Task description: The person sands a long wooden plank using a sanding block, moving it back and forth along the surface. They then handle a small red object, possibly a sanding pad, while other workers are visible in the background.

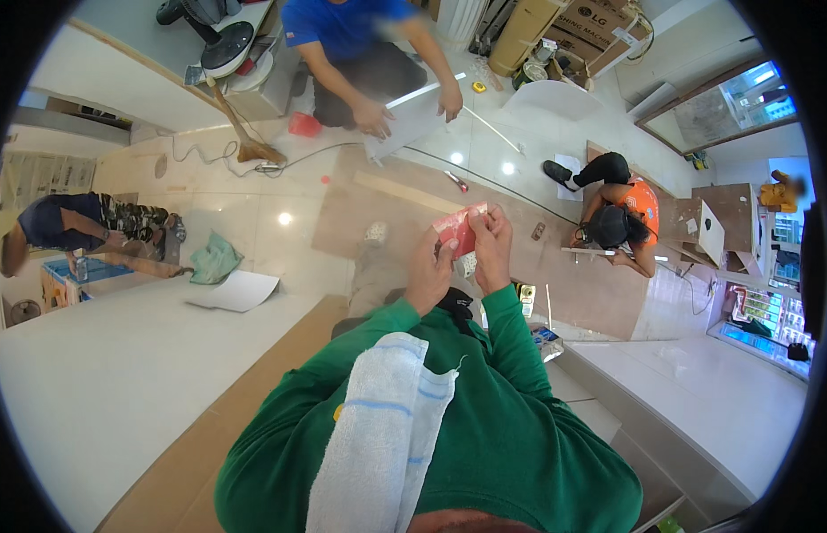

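Observation:
Both of my hands hold a small, flat red packet (461, 230) with whitish marks along its upper edge. My left hand (429, 270) grips its lower left side, thumb on the face. My right hand (492, 250) pinches its right side between thumb and fingers. What the packet contains cannot be told. Below the hands lies a brown board (573, 300) on the tiled floor. A red-handled utility knife (456, 181) rests on it just beyond the packet, and a small brown object (538, 231) lies to the right.
A co-worker in blue (350, 26) handles a white panel (413, 120) ahead. Another in orange (643, 206) crouches at right; a third person (66, 220) is at left. A black cable (493, 183) crosses the floor. A broom (256, 148) and green bag (213, 258) lie left.

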`<move>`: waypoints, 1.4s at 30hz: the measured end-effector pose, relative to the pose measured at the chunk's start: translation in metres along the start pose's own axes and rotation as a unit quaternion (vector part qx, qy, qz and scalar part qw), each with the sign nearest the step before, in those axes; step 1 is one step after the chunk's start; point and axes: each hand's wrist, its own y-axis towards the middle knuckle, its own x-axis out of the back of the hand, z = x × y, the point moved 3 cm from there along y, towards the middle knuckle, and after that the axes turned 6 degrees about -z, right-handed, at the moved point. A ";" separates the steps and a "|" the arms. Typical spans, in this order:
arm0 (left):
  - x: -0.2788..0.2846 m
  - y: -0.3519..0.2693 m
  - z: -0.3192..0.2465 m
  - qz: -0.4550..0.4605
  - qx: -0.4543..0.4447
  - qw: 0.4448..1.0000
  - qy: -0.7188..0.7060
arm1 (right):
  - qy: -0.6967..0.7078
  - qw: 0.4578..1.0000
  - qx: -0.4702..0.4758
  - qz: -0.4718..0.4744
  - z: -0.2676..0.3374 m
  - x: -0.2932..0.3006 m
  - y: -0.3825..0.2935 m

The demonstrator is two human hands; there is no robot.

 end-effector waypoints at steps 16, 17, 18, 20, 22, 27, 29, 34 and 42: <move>0.003 0.005 0.035 -0.050 0.001 0.995 0.088 | -0.036 0.997 -0.051 0.055 0.006 0.009 0.004; 0.000 0.003 0.036 -0.046 -0.005 0.996 0.077 | -0.024 0.996 -0.054 0.070 0.001 0.010 0.005; -0.002 0.003 0.037 -0.040 -0.015 0.996 0.078 | -0.006 0.996 -0.056 0.074 -0.004 0.011 0.007; -0.008 0.001 0.036 -0.028 -0.039 0.995 0.089 | 0.006 0.999 -0.015 0.039 -0.016 0.014 0.010; -0.013 0.001 0.036 -0.019 -0.049 0.993 0.103 | 0.009 1.000 0.009 -0.001 -0.027 0.019 0.012; -0.025 -0.003 0.038 -0.006 -0.044 0.994 0.096 | 0.022 0.998 0.019 -0.062 -0.042 0.033 0.015; -0.030 -0.007 0.038 0.006 -0.055 0.993 0.101 | 0.038 0.995 -0.020 -0.092 -0.043 0.039 0.017; -0.025 -0.005 0.036 0.002 -0.037 0.996 0.084 | -0.010 0.991 -0.068 -0.111 -0.030 0.037 0.020; -0.006 0.004 0.025 0.010 0.071 0.995 0.069 | -0.006 1.000 0.015 0.008 -0.015 0.025 0.010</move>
